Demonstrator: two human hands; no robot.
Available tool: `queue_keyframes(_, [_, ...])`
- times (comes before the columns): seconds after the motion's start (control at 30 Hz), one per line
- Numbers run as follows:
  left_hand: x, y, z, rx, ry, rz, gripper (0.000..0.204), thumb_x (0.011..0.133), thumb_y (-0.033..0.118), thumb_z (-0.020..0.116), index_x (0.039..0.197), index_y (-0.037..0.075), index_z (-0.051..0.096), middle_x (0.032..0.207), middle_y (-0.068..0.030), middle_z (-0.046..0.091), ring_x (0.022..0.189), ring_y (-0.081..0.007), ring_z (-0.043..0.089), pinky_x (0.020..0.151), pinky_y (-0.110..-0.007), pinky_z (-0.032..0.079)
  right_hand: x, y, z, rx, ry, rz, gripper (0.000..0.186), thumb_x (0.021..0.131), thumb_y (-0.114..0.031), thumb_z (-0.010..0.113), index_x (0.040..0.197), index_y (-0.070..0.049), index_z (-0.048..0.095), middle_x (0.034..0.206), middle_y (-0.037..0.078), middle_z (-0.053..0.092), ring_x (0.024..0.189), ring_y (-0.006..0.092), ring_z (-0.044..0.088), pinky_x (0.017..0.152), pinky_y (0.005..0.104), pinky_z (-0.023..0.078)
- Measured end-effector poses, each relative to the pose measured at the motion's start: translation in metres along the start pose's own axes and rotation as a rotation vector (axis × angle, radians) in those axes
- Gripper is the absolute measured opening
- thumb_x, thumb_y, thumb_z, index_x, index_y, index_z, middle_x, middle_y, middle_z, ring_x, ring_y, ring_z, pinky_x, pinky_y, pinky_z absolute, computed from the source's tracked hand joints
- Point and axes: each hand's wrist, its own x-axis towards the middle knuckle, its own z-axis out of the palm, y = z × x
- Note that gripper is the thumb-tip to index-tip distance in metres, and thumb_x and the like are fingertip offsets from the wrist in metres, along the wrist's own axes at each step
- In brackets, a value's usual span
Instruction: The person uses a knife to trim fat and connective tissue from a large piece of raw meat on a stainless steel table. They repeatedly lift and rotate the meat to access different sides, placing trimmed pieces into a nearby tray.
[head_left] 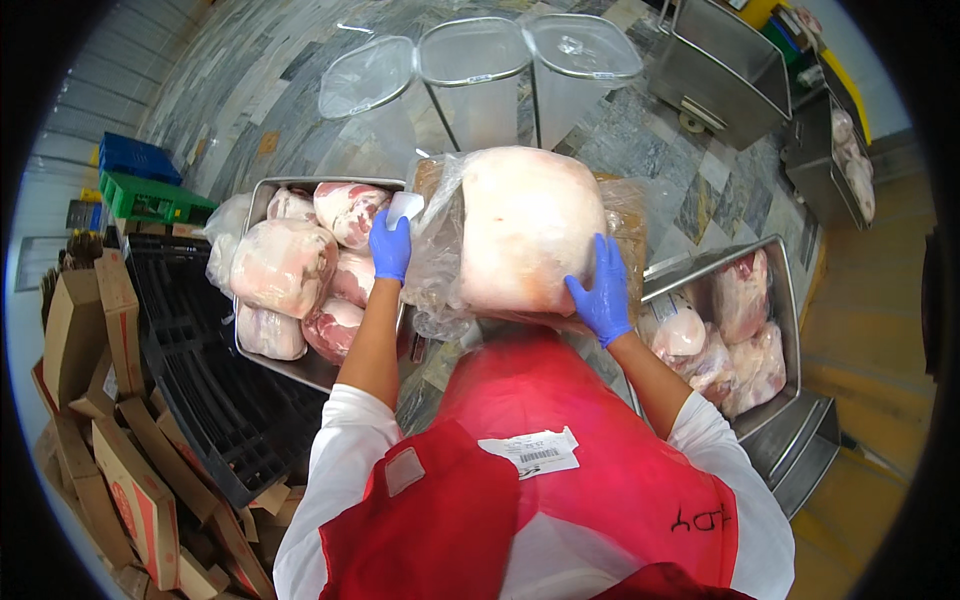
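Observation:
A large pale slab of meat [532,230] with a fatty surface lies in front of me, over clear plastic wrap [432,245] and an open cardboard box [628,235]. My left hand [391,248], in a blue glove, is closed on a small white flat piece [405,207] left of the slab; whether it is paper or plastic I cannot tell. My right hand [603,298], also gloved in blue, has its fingers spread, with the thumb against the slab's lower right edge. Wrapped meat pieces [284,267] fill a metal tub [258,202] beside my left hand.
Another metal tub [792,300] at right holds wrapped meat [757,365]. Three clear bins [475,95] stand beyond the box. Metal carts [720,75] are at far right. A black pallet [205,370] and flattened cardboard boxes [130,480] crowd the left.

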Motion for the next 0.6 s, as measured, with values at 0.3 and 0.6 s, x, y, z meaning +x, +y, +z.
queue_keyframes(0.3, [-0.019,0.089,-0.055,0.059,-0.015,0.525,0.034,0.073,-0.006,0.065,0.101,0.013,0.07,0.107,-0.0162,0.061,0.09,-0.0363,0.065,0.073,-0.043,0.054,0.076,-0.153,0.021,0.716,-0.294,-0.223,0.045,0.09,-0.015,0.072,0.133,-0.006,0.062,0.129,0.016,0.062,0.095,0.023,0.069,0.084,0.0342,0.057])
queue_keyframes(0.6, [-0.046,0.078,-0.059,-0.177,-0.153,0.416,0.036,0.079,-0.007,0.059,0.113,0.003,0.061,0.104,-0.0218,0.058,0.098,-0.043,0.06,0.084,-0.044,0.051,0.079,-0.157,0.124,0.742,-0.48,-0.181,0.047,0.09,-0.007,0.067,0.136,-0.001,0.058,0.129,0.015,0.064,0.116,0.0241,0.064,0.1,0.0358,0.051])
